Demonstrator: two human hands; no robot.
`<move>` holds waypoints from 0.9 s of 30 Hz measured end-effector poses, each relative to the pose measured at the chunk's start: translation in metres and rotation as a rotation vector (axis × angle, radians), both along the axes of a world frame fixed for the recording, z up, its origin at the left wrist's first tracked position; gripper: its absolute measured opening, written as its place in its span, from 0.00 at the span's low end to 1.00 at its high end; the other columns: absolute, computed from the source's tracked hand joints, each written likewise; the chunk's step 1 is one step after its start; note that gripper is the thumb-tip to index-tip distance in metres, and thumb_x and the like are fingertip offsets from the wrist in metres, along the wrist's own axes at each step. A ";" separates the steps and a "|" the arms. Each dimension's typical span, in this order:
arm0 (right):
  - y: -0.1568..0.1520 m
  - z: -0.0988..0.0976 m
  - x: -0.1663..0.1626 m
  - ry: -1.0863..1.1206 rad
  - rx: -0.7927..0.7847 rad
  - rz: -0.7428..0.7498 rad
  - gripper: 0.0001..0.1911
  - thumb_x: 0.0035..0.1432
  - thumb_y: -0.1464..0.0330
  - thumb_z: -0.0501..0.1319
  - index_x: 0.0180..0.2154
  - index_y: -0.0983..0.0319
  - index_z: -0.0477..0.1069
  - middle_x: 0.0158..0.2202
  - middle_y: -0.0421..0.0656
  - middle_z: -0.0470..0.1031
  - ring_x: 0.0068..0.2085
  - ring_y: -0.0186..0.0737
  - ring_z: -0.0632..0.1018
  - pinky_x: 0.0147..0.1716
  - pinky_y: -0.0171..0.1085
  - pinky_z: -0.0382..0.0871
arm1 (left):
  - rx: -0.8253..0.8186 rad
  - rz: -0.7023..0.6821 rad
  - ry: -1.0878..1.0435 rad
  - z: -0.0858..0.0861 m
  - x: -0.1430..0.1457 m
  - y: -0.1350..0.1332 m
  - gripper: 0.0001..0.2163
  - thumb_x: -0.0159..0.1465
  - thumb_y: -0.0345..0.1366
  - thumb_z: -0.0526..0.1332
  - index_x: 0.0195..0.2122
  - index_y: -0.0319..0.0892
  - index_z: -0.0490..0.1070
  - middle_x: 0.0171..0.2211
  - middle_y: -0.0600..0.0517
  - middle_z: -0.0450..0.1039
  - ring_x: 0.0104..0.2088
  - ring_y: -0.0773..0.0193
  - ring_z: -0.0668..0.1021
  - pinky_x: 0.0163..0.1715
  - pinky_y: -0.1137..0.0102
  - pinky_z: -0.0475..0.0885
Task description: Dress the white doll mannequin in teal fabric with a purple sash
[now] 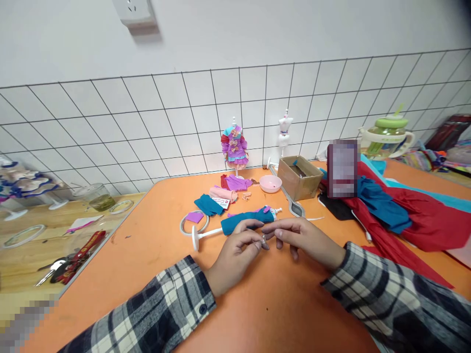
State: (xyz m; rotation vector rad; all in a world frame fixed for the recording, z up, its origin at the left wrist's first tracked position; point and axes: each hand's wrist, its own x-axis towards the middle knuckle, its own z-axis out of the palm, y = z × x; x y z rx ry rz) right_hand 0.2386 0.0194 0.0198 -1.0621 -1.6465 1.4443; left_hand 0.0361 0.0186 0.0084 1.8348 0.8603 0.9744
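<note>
Both hands meet over the orange table (154,245): I see left hand (235,255) and right hand (301,238) pinching a tiny grey piece (264,240) between fingertips. Just behind lies a mannequin stand (206,233) wrapped in teal cloth (245,220).

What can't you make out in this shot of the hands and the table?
- Small grey item pinched between left hand and right hand: too small, fingertips cover it.
- Cardboard box: contents hidden by its walls.
- Pixelated patch hides what stands beside the red cloth.
- Lying mannequin: torso wrapped in teal cloth, partly behind the hands.
- Keys at left: blurred through glass.
</note>
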 end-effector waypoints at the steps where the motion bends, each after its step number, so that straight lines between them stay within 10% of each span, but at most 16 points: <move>1: 0.001 -0.002 0.001 0.030 -0.008 0.015 0.21 0.56 0.61 0.60 0.50 0.59 0.75 0.42 0.47 0.78 0.33 0.38 0.75 0.15 0.28 0.67 | -0.011 0.000 -0.009 0.000 0.000 0.000 0.09 0.64 0.36 0.57 0.30 0.42 0.75 0.50 0.46 0.69 0.56 0.54 0.68 0.58 0.61 0.61; 14: -0.001 -0.008 -0.003 -0.322 0.535 -0.150 0.05 0.57 0.66 0.63 0.34 0.53 0.79 0.30 0.40 0.80 0.29 0.38 0.76 0.32 0.37 0.70 | -0.070 0.021 -0.032 -0.002 0.000 0.000 0.09 0.63 0.33 0.58 0.28 0.42 0.75 0.51 0.46 0.68 0.56 0.55 0.69 0.59 0.60 0.61; 27: -0.004 -0.019 -0.009 -0.267 0.673 -0.151 0.11 0.62 0.67 0.60 0.41 0.50 0.80 0.40 0.43 0.81 0.41 0.43 0.79 0.42 0.43 0.72 | -0.050 0.019 -0.009 -0.011 0.002 0.004 0.10 0.65 0.38 0.59 0.37 0.42 0.80 0.42 0.47 0.76 0.45 0.59 0.76 0.50 0.66 0.69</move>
